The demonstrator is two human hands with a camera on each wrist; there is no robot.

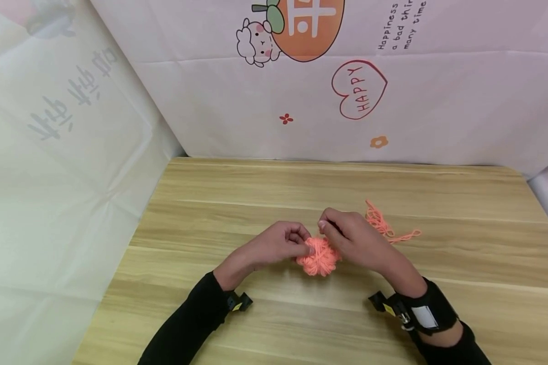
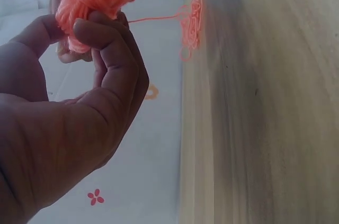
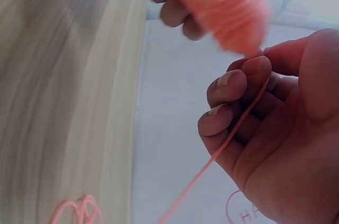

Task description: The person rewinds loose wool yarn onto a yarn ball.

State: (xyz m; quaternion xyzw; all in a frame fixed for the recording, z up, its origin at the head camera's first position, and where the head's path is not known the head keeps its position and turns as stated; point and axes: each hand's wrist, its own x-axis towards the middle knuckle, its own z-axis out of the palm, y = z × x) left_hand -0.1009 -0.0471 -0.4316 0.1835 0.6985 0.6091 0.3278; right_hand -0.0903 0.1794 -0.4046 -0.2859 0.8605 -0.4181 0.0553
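A bundle of coral yarn (image 1: 319, 257), wound into a small ball and cinched at its middle, is held above the wooden table. My left hand (image 1: 280, 243) pinches it between thumb and fingers, as the left wrist view also shows around the yarn ball (image 2: 100, 4). Close by on the other side, my right hand (image 1: 358, 238) has its fingers curled. In the right wrist view its thumb and fingertips pinch a single yarn strand (image 3: 212, 158), which runs across the palm. The ball is blurred there. A loose tangle of yarn (image 1: 380, 220) lies on the table beyond the right hand.
The wooden table (image 1: 201, 213) ends at the back against a white printed cloth (image 1: 210, 111). Another white cloth (image 1: 73, 203) hangs along the left side. Black wrist bands with small cameras (image 1: 431, 306) sit on both forearms.
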